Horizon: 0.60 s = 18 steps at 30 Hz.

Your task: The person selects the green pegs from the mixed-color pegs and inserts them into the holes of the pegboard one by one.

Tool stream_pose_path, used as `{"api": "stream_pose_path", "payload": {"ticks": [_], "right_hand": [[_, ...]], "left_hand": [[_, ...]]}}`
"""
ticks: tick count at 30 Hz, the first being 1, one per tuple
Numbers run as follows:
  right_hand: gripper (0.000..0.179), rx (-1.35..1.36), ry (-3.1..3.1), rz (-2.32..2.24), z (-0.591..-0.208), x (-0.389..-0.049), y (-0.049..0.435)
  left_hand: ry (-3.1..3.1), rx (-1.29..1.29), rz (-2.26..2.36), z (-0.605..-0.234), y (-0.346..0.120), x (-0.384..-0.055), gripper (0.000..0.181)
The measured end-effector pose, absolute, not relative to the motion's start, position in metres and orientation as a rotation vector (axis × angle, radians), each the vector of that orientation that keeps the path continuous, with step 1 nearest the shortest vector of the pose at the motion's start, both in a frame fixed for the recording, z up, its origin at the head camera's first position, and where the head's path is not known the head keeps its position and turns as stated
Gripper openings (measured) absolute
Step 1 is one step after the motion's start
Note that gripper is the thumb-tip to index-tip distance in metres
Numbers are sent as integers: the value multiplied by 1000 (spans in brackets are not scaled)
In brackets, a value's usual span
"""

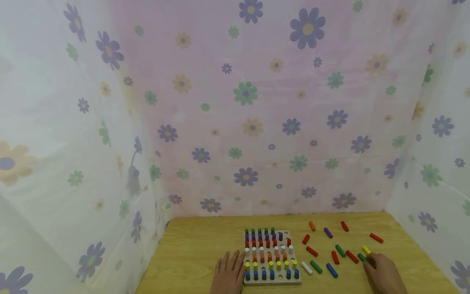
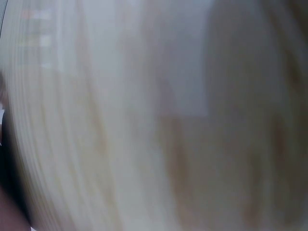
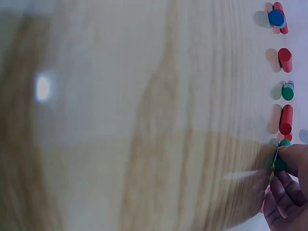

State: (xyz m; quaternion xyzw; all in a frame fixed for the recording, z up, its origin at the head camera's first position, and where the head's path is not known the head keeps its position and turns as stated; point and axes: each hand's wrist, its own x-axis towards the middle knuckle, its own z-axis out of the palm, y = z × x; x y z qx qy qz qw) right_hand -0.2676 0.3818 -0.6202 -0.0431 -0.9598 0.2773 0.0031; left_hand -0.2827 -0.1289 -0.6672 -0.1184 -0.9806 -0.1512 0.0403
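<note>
My right hand [image 1: 385, 274] pinches a green peg [image 1: 362, 257] low over the table at the right. In the right wrist view, the thumb lies against that green peg [image 3: 280, 162], with the fingers curled beneath. Just behind it lies a yellow peg [image 1: 366, 249]. My left hand [image 1: 228, 272] rests flat with straight fingers along the left edge of a pale wooden pegboard [image 1: 273, 282]. From back to front, the board carries rows of green, purple, red, white, orange, yellow and blue pegs; several holes show bare. The left wrist view is mostly blurred tabletop.
Loose pegs lie right of the board, among them a white peg [image 1: 307, 268], a blue peg [image 1: 332, 270], an orange peg [image 1: 312, 226], a purple peg [image 1: 328, 232] and several red ones. Flowered sheets [image 1: 279, 143] enclose the wooden table [image 1: 194, 245] at the back and sides.
</note>
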Motion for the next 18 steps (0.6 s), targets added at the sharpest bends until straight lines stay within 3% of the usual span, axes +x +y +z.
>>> {"api": "stream_pose_path", "payload": {"ticks": [6, 14, 18], "right_hand": [[18, -111, -3014, 863, -616, -267, 380], [29, -103, -2988, 899, -608, -265, 378], [23, -26, -2900, 872, -600, -267, 370]], "left_hand": [[-3003, -365, -472, -666, -129, -283, 59], [-2994, -357, -447, -669, -128, -283, 60], [-2992, -347, -437, -669, -128, -283, 59]]}}
